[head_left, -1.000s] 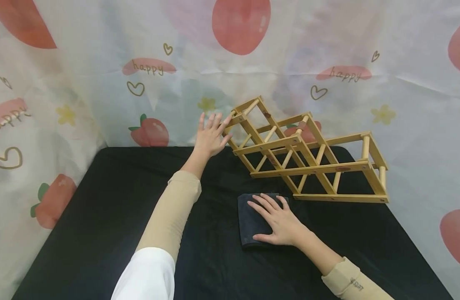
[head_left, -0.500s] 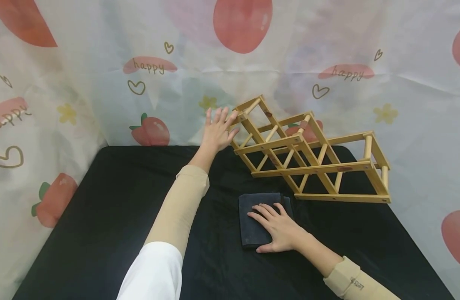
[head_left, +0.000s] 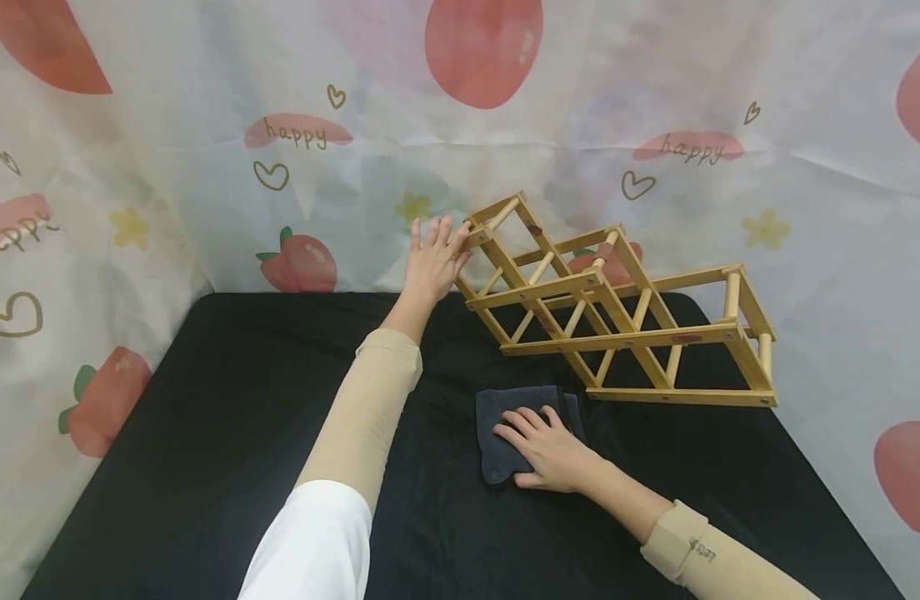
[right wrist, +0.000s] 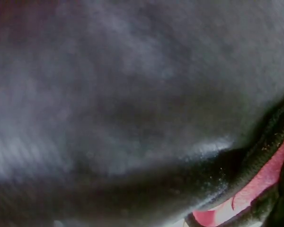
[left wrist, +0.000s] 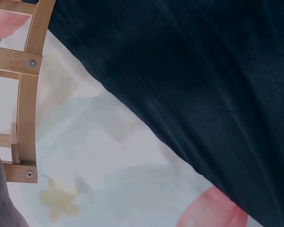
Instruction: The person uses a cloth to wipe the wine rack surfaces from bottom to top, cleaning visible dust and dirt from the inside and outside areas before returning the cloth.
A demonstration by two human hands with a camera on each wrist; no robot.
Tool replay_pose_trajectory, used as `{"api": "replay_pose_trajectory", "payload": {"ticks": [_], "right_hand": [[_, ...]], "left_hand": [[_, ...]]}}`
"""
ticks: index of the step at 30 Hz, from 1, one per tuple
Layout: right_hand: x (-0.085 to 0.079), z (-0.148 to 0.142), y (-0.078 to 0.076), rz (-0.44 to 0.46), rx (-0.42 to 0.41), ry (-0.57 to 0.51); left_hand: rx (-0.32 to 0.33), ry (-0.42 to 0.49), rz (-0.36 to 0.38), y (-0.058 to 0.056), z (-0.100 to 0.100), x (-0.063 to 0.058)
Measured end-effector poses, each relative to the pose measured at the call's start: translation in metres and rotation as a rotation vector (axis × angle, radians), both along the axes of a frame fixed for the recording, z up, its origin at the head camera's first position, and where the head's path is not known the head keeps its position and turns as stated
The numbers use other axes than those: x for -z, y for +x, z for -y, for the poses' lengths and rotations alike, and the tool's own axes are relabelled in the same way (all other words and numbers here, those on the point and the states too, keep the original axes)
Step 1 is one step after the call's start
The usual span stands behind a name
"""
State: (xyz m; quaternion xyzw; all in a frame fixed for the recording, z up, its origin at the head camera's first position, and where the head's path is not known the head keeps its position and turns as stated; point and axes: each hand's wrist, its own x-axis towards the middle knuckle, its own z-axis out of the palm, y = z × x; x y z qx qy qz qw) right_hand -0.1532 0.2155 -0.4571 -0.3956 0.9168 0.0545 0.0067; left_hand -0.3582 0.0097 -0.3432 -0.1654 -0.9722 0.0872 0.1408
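Note:
A folded dark blue cloth lies on the black table cover in front of a wooden rack. My right hand grips the cloth's near right part, fingers bent on top and thumb at the near edge. That near edge curves up a little by the thumb. In the right wrist view, dark cloth fills nearly everything, and a fingertip shows below a fold. My left hand is at the rack's upper left end, its fingers straight and spread. Part of it shows beside the rack's end in the left wrist view.
The black-covered table reaches back to a printed curtain with fruits, hearts and lettering. The rack, of light slats and round rods in stepped tiers, takes up the table's back right part.
My left hand has shifted right, closer against the rack's end. My right hand slid back and right off the cloth's middle, then its thumb came to the near edge, which now curls.

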Motion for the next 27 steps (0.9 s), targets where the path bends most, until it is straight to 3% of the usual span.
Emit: {"api": "replay_pose_trajectory", "payload": {"ticks": [5,17,27], "right_hand": [[0.002,0.0,-0.004,-0.031,-0.022,-0.005],[0.005,0.0,-0.006,-0.068,-0.07,-0.05],[0.005,-0.001,-0.007,-0.031,-0.048,-0.032]], "left_hand": [[-0.021,0.003,-0.017,-0.001,0.0,0.003],[-0.001,0.051,-0.083,0.002,0.0,0.008],[0.065,0.063,-0.238,0.005,0.008,0.016]]}}
